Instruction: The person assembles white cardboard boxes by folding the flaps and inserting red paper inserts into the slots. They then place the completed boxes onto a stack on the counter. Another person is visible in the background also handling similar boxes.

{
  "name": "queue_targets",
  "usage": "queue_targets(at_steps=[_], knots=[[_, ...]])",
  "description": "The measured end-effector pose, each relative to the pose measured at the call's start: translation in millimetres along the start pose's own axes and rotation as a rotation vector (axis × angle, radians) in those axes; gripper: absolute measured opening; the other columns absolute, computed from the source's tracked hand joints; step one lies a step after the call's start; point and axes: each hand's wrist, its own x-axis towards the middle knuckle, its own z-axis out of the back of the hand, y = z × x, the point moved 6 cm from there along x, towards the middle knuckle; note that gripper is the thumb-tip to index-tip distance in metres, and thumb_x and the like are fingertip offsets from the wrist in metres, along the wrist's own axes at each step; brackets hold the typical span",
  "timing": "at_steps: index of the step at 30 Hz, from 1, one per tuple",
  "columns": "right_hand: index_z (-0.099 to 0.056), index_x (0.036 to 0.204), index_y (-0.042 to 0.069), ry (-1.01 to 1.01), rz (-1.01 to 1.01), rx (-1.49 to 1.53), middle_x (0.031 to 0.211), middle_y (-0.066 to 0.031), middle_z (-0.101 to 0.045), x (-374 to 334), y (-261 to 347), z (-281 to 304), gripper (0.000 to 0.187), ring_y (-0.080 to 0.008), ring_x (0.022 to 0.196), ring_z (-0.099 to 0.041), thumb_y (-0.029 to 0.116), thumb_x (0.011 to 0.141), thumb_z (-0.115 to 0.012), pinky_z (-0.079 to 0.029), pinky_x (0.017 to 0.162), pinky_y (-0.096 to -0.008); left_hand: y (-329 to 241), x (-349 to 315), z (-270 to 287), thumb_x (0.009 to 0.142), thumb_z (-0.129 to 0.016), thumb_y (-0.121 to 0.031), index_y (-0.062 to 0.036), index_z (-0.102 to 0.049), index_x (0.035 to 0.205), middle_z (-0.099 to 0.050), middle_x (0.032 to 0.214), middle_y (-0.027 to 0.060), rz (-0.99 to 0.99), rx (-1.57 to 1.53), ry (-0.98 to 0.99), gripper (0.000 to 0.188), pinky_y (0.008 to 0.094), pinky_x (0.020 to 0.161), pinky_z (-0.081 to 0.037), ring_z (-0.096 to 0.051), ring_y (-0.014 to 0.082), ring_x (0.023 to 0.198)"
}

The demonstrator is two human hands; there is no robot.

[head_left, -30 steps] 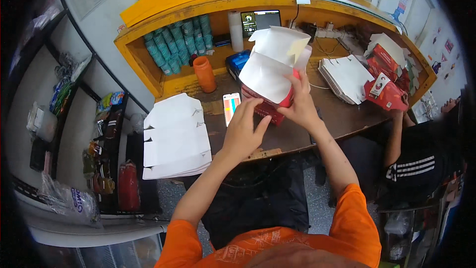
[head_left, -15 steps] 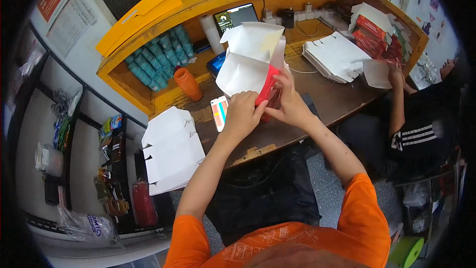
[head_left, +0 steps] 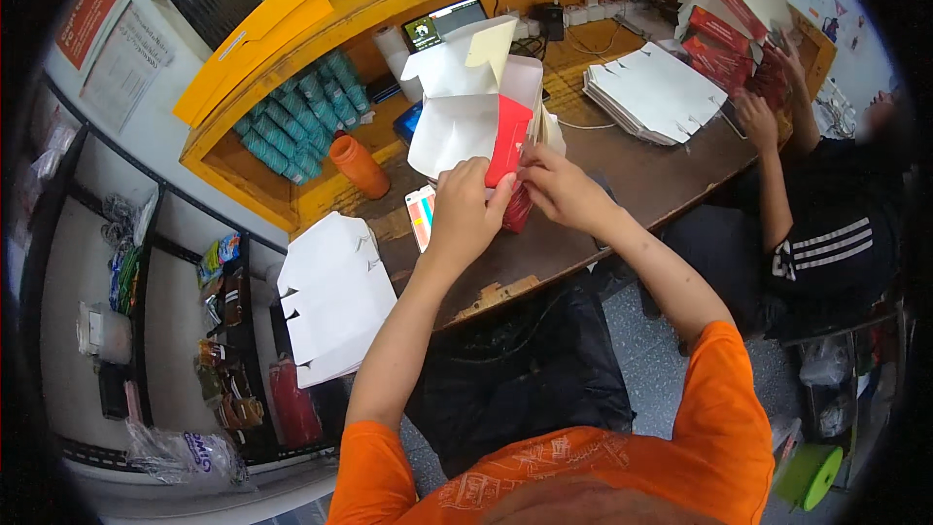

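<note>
Red-and-white carton (head_left: 466,126), half folded, sits just above the centre of the frame, its white flaps open toward the top and its red side facing right. Directly below it, the left hand (head_left: 463,206) grasps the near edge, thumb up against the bottom of the red panel. Over on the right, the right hand (head_left: 564,192) has its fingers curled at that panel's right border; whether they pinch the card, I cannot tell. So the carton is above the left hand and up and left of the right one, both at its near end! Just left of the left hand, a lit phone (head_left: 419,218) lies on the brown desk (head_left: 632,170); flat white cartons (head_left: 332,297) are stacked at lower left of centre.
</note>
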Motion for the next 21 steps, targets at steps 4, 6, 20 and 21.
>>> queue_targets(at_steps=[4,6,20,21], knots=[[-0.065,0.100,0.002,-0.013,0.130,-0.166,0.115,-0.0153,-0.059,2,9,3,0.019,-0.0382,0.112,-0.057,0.001,0.082,-0.070,-0.049,0.098,-0.0458,7,0,-6,0.095,-0.067,-0.023,0.0006,-0.060,0.092,-0.063,0.087,0.0186,-0.005,0.013,-0.016,0.025,0.0470,0.080,-0.043,-0.060,0.0386,0.086],[-0.065,0.098,0.004,-0.041,0.182,-0.237,0.112,-0.0127,-0.059,5,20,9,0.018,-0.0344,0.109,-0.057,0.002,0.080,-0.070,-0.050,0.096,-0.0437,12,-1,-7,0.095,-0.067,-0.023,0.0008,-0.060,0.092,-0.063,0.087,0.0191,0.011,0.023,-0.024,0.025,0.0478,0.080,-0.043,-0.060,0.0389,0.086],[-0.064,0.101,0.006,0.002,0.204,-0.331,0.107,-0.0114,-0.060,2,12,6,0.023,-0.0332,0.106,-0.056,0.003,0.079,-0.071,-0.048,0.096,-0.0435,10,3,-20,0.095,-0.068,-0.023,0.0017,-0.060,0.099,-0.065,0.090,0.0223,0.038,0.133,0.106,0.026,0.0516,0.080,-0.047,-0.062,0.0426,0.088],[-0.064,0.100,0.006,0.013,0.196,-0.322,0.106,-0.0113,-0.060,2,10,5,0.022,-0.0328,0.105,-0.056,0.003,0.080,-0.071,-0.048,0.095,-0.0431,11,3,-22,0.095,-0.067,-0.021,0.0017,-0.059,0.102,-0.065,0.091,0.0225,0.060,0.158,0.134,0.026,0.0518,0.080,-0.047,-0.062,0.0427,0.089]])
